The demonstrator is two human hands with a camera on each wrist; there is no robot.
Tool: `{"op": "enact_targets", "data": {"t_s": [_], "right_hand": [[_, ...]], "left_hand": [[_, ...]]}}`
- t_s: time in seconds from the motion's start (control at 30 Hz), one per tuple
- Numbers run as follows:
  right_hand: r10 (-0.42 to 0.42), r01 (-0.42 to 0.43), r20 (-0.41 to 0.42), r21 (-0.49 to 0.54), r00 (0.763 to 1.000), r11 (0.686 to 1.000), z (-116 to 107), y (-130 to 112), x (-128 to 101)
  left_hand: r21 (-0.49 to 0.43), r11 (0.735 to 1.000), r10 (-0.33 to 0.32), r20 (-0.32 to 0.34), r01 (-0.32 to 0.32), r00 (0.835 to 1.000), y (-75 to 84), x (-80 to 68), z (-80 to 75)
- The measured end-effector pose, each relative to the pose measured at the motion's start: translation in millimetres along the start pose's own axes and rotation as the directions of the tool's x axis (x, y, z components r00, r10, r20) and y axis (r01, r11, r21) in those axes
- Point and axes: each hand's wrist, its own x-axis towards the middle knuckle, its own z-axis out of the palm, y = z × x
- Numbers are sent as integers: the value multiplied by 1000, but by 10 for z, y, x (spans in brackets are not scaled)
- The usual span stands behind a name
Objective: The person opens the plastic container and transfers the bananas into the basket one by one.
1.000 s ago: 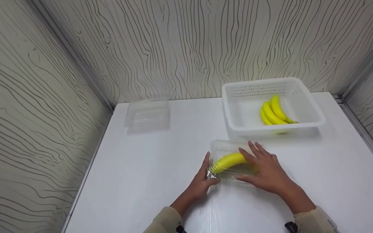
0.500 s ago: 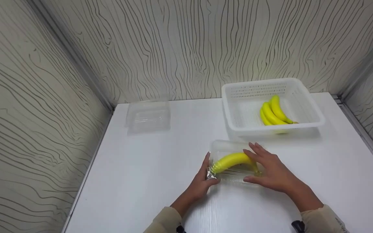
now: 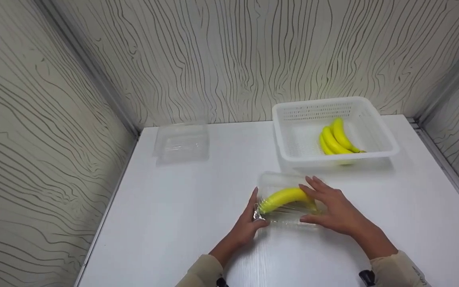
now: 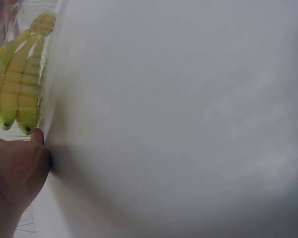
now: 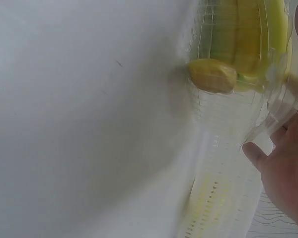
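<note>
A clear plastic tray (image 3: 271,180) holds a bunch of yellow bananas (image 3: 283,199) in the middle of the head view, with shiny, wrinkled clear film across it. My left hand (image 3: 245,227) grips the tray's left end, thumb on the near side and fingers along the far side. At the other end my right hand (image 3: 335,209) holds the tray between thumb and spread fingers. Through the clear wall, the left wrist view shows the banana tips (image 4: 20,111) beside my thumb. The stem end (image 5: 213,75) shows in the right wrist view. Palms hide parts of both ends.
At the back right stands a white perforated basket (image 3: 337,158) with more yellow bananas (image 3: 335,139) inside. Clear plastic trays (image 3: 183,147), apparently stacked, lie at the back left. Patterned panels (image 3: 229,59) wall in the white table (image 3: 165,223) at the back and sides.
My right hand has slid slightly right along the tray, showing more of the banana. The left hand and the tray stay nearly where they were.
</note>
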Motion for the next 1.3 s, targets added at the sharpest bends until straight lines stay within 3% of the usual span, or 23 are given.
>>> {"op": "enact_targets", "data": {"t_s": [0.37, 1.3], "right_hand": [[31, -31, 44, 3, 999, 1000, -62, 0, 45], [3, -2, 86, -10, 996, 1000, -196, -6, 108]], "left_hand": [[-25, 1000, 1, 7, -1, 1000, 16, 0, -2], [-54, 998, -16, 27, 18, 1000, 9, 15, -10]]}}
